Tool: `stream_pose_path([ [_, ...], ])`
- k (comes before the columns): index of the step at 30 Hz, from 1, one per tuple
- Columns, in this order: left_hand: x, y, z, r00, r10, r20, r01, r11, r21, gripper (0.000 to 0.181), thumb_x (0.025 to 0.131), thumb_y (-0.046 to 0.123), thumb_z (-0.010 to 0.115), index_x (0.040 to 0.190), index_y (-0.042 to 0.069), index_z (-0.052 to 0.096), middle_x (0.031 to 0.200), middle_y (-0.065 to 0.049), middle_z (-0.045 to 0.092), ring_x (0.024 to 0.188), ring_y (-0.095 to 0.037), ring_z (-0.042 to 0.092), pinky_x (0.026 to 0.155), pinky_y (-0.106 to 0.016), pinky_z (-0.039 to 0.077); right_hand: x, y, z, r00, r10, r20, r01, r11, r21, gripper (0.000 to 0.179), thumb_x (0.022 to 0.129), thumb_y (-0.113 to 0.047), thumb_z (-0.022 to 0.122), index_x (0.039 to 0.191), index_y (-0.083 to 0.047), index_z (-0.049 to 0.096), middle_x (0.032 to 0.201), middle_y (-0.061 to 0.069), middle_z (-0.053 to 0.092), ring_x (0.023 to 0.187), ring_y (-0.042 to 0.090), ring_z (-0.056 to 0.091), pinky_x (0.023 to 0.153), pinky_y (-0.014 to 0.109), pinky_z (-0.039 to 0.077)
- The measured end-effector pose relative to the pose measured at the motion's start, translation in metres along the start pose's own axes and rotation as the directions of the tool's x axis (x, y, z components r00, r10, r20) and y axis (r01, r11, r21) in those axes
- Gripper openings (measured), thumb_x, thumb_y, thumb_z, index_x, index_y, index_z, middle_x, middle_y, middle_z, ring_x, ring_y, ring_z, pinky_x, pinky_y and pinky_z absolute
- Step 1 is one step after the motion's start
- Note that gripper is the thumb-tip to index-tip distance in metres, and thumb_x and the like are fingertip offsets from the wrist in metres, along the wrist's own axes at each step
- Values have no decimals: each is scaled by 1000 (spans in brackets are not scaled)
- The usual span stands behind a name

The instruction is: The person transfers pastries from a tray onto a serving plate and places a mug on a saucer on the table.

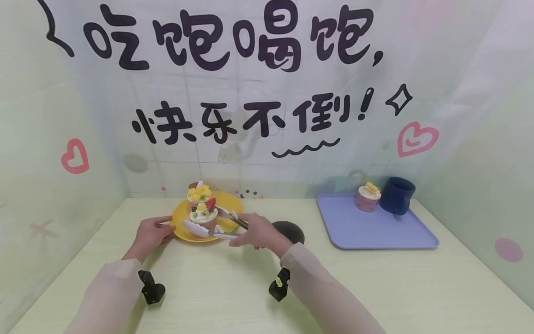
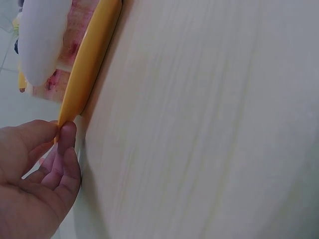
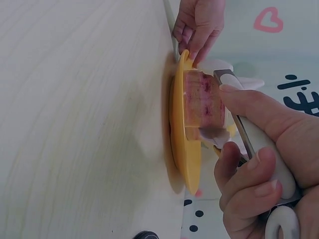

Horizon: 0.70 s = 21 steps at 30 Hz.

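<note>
My left hand (image 1: 149, 237) pinches the left rim of a yellow plate (image 1: 231, 202) between thumb and fingers; the left wrist view shows the thumb on top of the rim (image 2: 94, 55). In my right hand (image 1: 259, 232) I grip a pair of tongs (image 1: 227, 235) with white tips. The tips stand on either side of the front dessert cup (image 1: 204, 214), topped with cream, fruit and a strawberry. That cup sits on the plate, its pink layered side (image 3: 203, 99) showing in the right wrist view. Just behind it stands another dessert cup (image 1: 199, 192) with yellow fruit cubes.
A dark round bowl (image 1: 292, 230) stands partly hidden behind my right forearm. Farther right lies a blue-purple tray (image 1: 346, 234) bearing a pink dessert cup (image 1: 368, 198) and a navy mug (image 1: 396, 195). A printed cloth (image 1: 250, 171) closes off the table's back.
</note>
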State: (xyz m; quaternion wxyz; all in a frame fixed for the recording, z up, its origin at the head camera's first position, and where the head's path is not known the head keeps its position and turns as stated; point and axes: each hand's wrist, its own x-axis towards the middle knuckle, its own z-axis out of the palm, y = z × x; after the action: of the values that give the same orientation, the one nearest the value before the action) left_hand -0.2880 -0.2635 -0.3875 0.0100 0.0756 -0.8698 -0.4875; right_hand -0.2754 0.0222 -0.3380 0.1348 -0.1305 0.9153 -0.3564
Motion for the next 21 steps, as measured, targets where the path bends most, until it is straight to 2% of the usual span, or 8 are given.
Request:
stream_pose_path([
  [6,0,0,0,1000,1,-2,-1,1000,-10,49,89,8,56,130,-14,39,105,-29,60,72,-11,62,63,-21,52,-2,4,-2,1000,-7,12,7,1000,-3,81,69,-30,80,139,-26,41,83,3,57,41,14,35,38,23,33],
  [14,2,-1,0,1000,-11,-2,11,1000,2,50,89,9,57,130,-13,39,104,-28,61,72,-12,62,63,-21,52,-6,8,-7,999,-42,5,42,999,-1,82,68,-31,81,139,-22,41,95,5,56,41,15,36,37,23,34],
  [21,3,-2,0,1000,-13,2,13,1000,-21,50,88,8,57,130,-13,39,104,-28,61,71,-11,62,63,-21,52,-10,11,-11,997,-77,13,77,997,10,82,69,-28,81,140,-24,40,84,3,57,39,14,34,36,22,33],
])
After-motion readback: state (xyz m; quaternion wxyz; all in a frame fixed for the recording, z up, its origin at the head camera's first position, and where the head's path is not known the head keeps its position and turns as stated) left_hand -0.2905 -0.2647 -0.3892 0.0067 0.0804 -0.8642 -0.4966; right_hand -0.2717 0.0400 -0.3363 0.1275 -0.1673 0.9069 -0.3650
